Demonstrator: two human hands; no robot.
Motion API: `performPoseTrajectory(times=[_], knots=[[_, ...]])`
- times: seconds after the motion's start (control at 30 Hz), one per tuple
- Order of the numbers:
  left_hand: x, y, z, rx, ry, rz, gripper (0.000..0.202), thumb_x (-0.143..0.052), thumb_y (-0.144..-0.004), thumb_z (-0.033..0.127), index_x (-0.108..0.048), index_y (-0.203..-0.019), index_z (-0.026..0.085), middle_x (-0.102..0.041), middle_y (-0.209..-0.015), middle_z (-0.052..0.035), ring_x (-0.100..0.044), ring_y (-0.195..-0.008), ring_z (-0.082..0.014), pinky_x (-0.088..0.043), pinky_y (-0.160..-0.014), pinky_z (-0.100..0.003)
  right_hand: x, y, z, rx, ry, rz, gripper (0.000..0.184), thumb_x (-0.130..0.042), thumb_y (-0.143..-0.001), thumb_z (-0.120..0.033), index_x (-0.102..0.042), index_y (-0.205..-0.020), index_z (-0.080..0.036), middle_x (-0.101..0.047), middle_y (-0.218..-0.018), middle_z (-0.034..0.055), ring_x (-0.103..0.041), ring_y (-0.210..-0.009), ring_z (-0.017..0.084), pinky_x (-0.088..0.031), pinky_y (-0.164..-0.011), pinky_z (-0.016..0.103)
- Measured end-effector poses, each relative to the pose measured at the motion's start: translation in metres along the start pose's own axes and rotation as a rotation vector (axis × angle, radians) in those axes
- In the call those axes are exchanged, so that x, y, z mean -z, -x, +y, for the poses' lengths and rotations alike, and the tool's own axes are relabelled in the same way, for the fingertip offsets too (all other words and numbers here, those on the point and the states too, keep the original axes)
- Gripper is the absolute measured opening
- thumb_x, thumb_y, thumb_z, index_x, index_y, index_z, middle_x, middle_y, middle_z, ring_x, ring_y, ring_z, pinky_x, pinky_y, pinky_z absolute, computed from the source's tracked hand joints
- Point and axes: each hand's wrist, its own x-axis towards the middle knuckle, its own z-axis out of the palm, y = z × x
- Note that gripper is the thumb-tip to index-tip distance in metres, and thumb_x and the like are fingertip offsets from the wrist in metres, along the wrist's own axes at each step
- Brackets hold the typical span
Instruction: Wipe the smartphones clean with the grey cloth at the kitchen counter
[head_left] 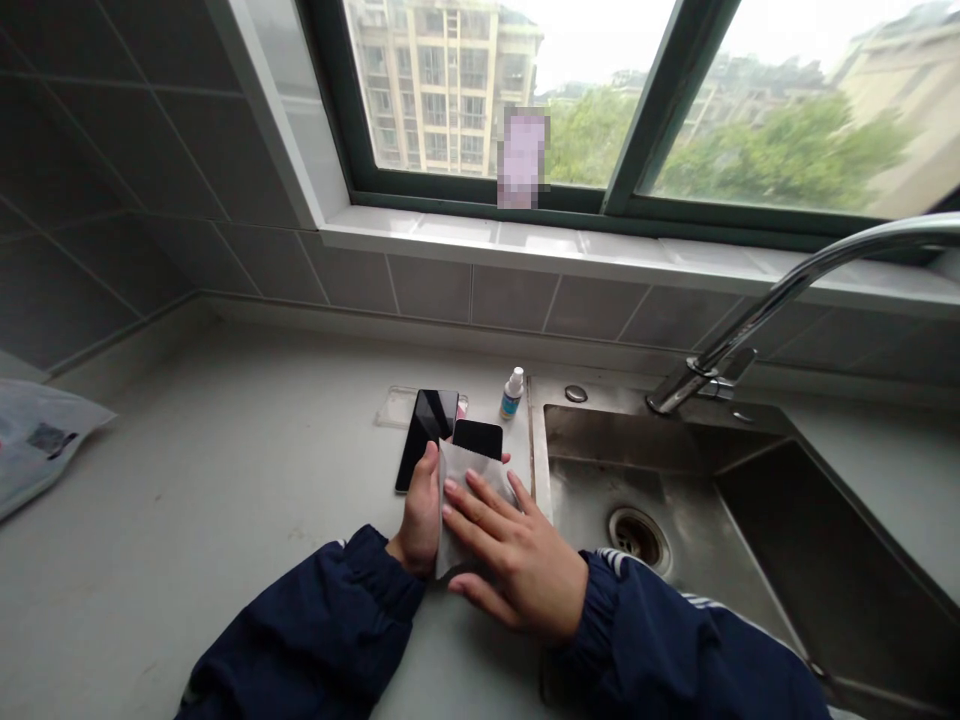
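Note:
On the grey counter lie two dark phones: one to the left, and a second partly under a pale cloth. My right hand lies flat on the cloth, fingers stretched out, pressing it onto the second phone. Along that phone's left edge my left hand holds it with curled fingers, thumb at the cloth's corner. Behind the phones lies a clear phone case, and a small white spray bottle with a blue label stands just right of it.
A steel sink with a drain and a curved tap fills the right side. A plastic bag lies at the far left of the counter. Grey tiled walls and a window ledge run behind.

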Motion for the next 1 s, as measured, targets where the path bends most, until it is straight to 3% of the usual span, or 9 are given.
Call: performPoseTrajectory(times=[0.17, 0.33, 0.53, 0.63, 0.83, 1.0], knots=[[0.007, -0.004, -0.001, 0.045, 0.1, -0.019, 0.064, -0.048, -0.092, 0.059, -0.058, -0.129, 0.007, -0.071, -0.115, -0.0174, -0.061, -0.122, -0.0312, -0.038, -0.114, -0.044, -0.002, -0.011, 0.017, 0.025, 0.057, 0.125, 0.05, -0.045, -0.102, -0.041, -0.046, -0.147, -0.02, -0.039, -0.157, 0.0084, -0.025, -0.15, 0.027, -0.003, -0.123, 0.059], [0.005, -0.003, -0.001, 0.006, 0.096, -0.027, 0.069, -0.049, -0.092, 0.06, -0.052, -0.137, 0.008, -0.069, -0.12, -0.0187, -0.062, -0.121, -0.0338, -0.042, -0.11, -0.047, -0.009, -0.009, 0.008, 0.029, 0.083, 0.197, 0.048, -0.047, -0.101, -0.039, -0.051, -0.143, -0.016, -0.041, -0.155, 0.0087, -0.027, -0.149, 0.03, -0.002, -0.123, 0.059], [0.002, 0.002, 0.007, 0.005, -0.015, 0.002, 0.078, -0.042, -0.089, 0.071, -0.038, -0.15, 0.023, -0.065, -0.128, -0.0175, -0.071, -0.098, -0.0336, -0.053, -0.089, -0.05, -0.023, 0.001, -0.015, 0.101, 0.066, 0.196, 0.049, -0.051, -0.098, -0.033, -0.055, -0.138, -0.006, -0.045, -0.152, 0.0145, -0.033, -0.146, 0.031, -0.034, -0.119, 0.05], [0.003, 0.002, 0.008, 0.011, -0.032, 0.007, 0.078, -0.042, -0.088, 0.071, -0.037, -0.151, 0.025, -0.065, -0.13, -0.0177, -0.072, -0.091, -0.0312, -0.054, -0.085, -0.048, -0.024, 0.0, -0.012, 0.143, 0.061, 0.236, 0.045, -0.052, -0.097, -0.03, -0.058, -0.135, -0.006, -0.05, -0.148, 0.0154, -0.038, -0.143, 0.03, -0.039, -0.116, 0.048], [-0.001, 0.002, 0.004, 0.036, -0.004, -0.038, 0.074, -0.041, -0.09, 0.069, -0.044, -0.146, 0.021, -0.067, -0.126, -0.016, -0.069, -0.104, -0.0317, -0.049, -0.098, -0.048, -0.015, -0.003, 0.007, 0.207, 0.05, 0.274, 0.04, -0.052, -0.098, -0.03, -0.061, -0.131, -0.01, -0.058, -0.141, 0.0136, -0.044, -0.14, 0.027, -0.043, -0.114, 0.045], [0.004, 0.001, -0.001, 0.125, 0.033, -0.105, 0.076, -0.051, -0.087, 0.068, -0.048, -0.143, 0.016, -0.067, -0.123, -0.0157, -0.061, -0.123, -0.0329, -0.042, -0.111, -0.047, -0.005, -0.004, 0.02, 0.177, 0.061, 0.265, 0.045, -0.05, -0.1, -0.033, -0.056, -0.137, -0.008, -0.051, -0.148, 0.0155, -0.033, -0.147, 0.029, -0.039, -0.117, 0.048]])
